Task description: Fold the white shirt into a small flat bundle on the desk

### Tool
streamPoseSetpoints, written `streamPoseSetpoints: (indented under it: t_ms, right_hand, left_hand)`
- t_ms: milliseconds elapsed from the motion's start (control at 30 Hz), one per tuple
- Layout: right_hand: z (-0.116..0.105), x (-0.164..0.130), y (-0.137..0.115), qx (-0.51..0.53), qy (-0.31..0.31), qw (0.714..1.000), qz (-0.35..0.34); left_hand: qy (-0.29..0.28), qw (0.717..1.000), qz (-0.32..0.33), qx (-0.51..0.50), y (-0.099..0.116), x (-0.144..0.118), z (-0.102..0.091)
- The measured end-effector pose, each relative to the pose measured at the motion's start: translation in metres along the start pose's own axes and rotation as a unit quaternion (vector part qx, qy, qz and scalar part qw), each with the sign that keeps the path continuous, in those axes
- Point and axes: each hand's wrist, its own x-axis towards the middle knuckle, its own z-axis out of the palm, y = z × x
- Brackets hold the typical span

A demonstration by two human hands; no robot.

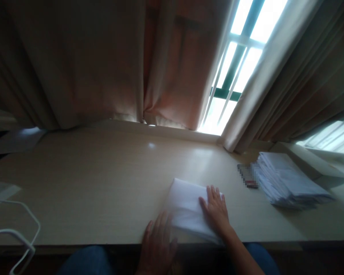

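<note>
A folded white sheet (186, 204), of thin cloth or plastic by its look, lies near the front edge of the table. My right hand (216, 208) rests flat on its right side, fingers stretched out and thumb apart. At the sheet's lower left corner is my left hand (157, 238), somewhat blurred, its fingers extended over the table edge. Whether the left fingertips touch the sheet, I cannot tell. Neither hand grips anything.
To the right stands a stack of folded white sheets (292, 179), beside a pixelated flat object (248, 175). White cables (31, 225) and papers (17, 141) are at the left. Curtains (172, 68) hang behind the pale wooden table (103, 183), against a barred window (235, 68).
</note>
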Motion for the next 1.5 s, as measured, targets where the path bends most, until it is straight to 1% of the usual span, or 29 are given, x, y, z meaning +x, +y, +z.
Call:
streamPoseSetpoints:
  t_ms: [33,100,167,200,267,333,400,433,500,567,667,867,933,1033,1100,1167,1233,1300,1367,1433,1500]
  right_hand:
    - [0.000,-0.001,0.000,0.004,0.004,1.000,-0.001]
    - [-0.001,0.000,-0.002,0.011,0.006,1.000,-0.009]
    - [-0.003,0.002,-0.003,0.020,0.004,0.999,-0.025]
    - [-0.004,0.003,-0.004,0.024,0.004,0.999,-0.035]
    - [-0.006,0.008,-0.007,0.031,0.004,0.997,-0.065]
    - [-0.007,0.014,-0.010,0.040,0.002,0.994,-0.101]
    - [-0.007,0.021,-0.014,0.051,0.000,0.990,-0.132]
    - [-0.007,0.024,-0.016,0.056,0.000,0.988,-0.144]
    - [-0.006,0.030,-0.019,0.065,0.003,0.985,-0.161]
    - [-0.005,0.033,-0.019,0.073,0.011,0.983,-0.169]
    - [-0.003,0.033,-0.017,0.086,0.024,0.982,-0.169]
    - [-0.002,0.031,-0.015,0.102,0.044,0.980,-0.166]
    - [-0.003,0.031,-0.017,0.101,0.068,0.978,-0.169]
    - [-0.004,0.024,-0.016,0.096,0.128,0.971,-0.179]
    - [-0.008,0.010,-0.011,0.091,0.165,0.962,-0.197]
    - [-0.014,-0.015,0.000,0.083,0.184,0.952,-0.230]
    - [-0.019,-0.046,0.014,0.071,0.169,0.943,-0.277]
    - [-0.020,-0.077,0.029,0.049,0.121,0.938,-0.321]
    - [-0.015,-0.099,0.042,0.024,0.100,0.934,-0.343]
    - [-0.005,-0.111,0.050,-0.002,0.117,0.927,-0.357]
    - [0.005,-0.114,0.054,-0.012,0.151,0.916,-0.371]
  left_hand:
    - [0.001,1.000,-0.006,-0.006,0.000,0.006,-0.006]
    - [-0.024,0.999,-0.024,-0.026,0.000,0.029,-0.018]
    - [-0.073,0.995,-0.047,-0.052,0.001,0.062,-0.026]
    - [-0.082,0.993,-0.053,-0.064,0.002,0.081,-0.026]
    - [-0.081,0.992,-0.043,-0.087,0.002,0.116,-0.019]
    - [-0.121,0.988,-0.022,-0.095,0.002,0.139,-0.003]
    - [-0.172,0.981,-0.017,-0.091,-0.001,0.148,0.014]
    - [-0.188,0.978,-0.020,-0.087,-0.003,0.148,0.022]
    - [-0.190,0.978,-0.031,-0.075,-0.008,0.143,0.032]
    - [-0.177,0.981,-0.041,-0.061,-0.012,0.137,0.035]
    - [-0.160,0.985,-0.042,-0.051,-0.013,0.132,0.033]
    - [-0.109,0.992,-0.031,-0.061,-0.011,0.133,0.029]
    - [-0.094,0.993,-0.023,-0.064,-0.011,0.133,0.029]
    - [-0.062,0.996,-0.001,-0.060,-0.016,0.124,0.024]
    - [-0.040,0.997,0.028,-0.056,-0.023,0.108,0.014]
    - [-0.032,0.996,0.072,-0.049,-0.031,0.082,0.000]
    - [-0.050,0.990,0.126,-0.038,-0.038,0.049,-0.016]
    - [-0.082,0.981,0.172,-0.023,-0.042,0.018,-0.027]
    - [-0.087,0.978,0.192,0.004,-0.044,-0.003,-0.032]
    - [-0.065,0.976,0.206,0.031,-0.047,-0.014,-0.032]
    - [-0.037,0.972,0.230,0.037,-0.051,-0.018,-0.030]
